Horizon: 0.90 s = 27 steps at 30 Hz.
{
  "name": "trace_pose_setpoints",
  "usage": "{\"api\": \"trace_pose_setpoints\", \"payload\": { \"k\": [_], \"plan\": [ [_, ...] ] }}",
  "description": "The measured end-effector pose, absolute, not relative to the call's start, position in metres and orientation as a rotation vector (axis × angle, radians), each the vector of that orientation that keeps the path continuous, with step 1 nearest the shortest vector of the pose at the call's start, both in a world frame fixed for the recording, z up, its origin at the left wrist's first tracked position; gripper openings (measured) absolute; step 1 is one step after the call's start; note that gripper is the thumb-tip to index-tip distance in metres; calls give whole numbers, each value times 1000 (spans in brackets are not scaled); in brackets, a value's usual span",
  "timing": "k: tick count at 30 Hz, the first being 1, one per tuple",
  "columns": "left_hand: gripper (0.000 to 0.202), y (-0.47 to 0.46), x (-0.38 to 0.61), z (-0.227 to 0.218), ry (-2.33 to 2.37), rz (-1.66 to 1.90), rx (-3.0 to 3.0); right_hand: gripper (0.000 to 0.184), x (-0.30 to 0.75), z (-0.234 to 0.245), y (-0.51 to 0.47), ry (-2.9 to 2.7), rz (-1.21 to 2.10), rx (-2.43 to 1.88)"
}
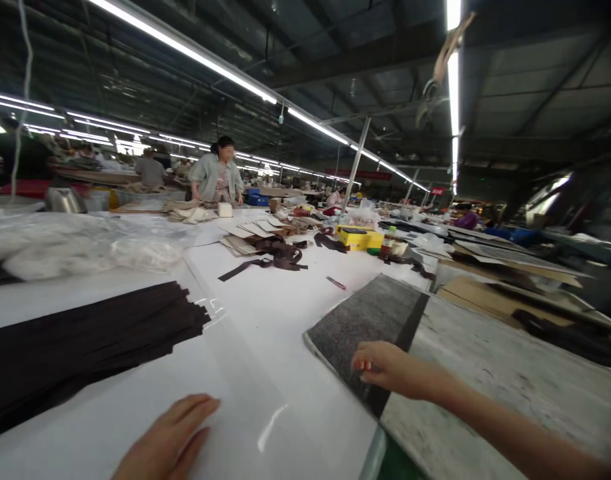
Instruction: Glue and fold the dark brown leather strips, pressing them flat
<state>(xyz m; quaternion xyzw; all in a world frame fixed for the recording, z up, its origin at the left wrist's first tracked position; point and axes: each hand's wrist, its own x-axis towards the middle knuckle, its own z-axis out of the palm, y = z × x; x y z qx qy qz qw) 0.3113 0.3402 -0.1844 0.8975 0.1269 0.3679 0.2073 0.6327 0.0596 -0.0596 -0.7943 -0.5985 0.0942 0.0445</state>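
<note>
My left hand (168, 440) lies flat and open on the glossy white table top (265, 347) near the front edge, touching nothing else. To its left lies a stack of dark brown strips (85, 340). My right hand (390, 368) rests on the near end of a dark grey slab (370, 320) that lies at the table's right edge; the fingers are curled together on its surface, and I cannot see anything held in them.
A pale stone-like surface (510, 373) adjoins the right side. Farther back are brown straps (278, 257), paper patterns (245, 233), a yellow box (358, 238), a red pen (336, 283) and plastic bags (85, 247). A person (216, 177) stands at the far end.
</note>
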Motion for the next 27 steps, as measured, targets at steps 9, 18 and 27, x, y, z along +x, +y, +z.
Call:
{"api": "trace_pose_setpoints", "payload": {
  "k": [9,18,27],
  "plan": [
    [59,172,480,-129,-79,510,2358,25,608,-81,7,-1827,190,-2382],
    [54,163,500,-156,-54,475,2441,14,618,-96,8,-1902,74,-2360],
    [58,157,495,-160,-110,485,2493,17,628,-108,-5,-1909,-96,-2228]
  ]
}}
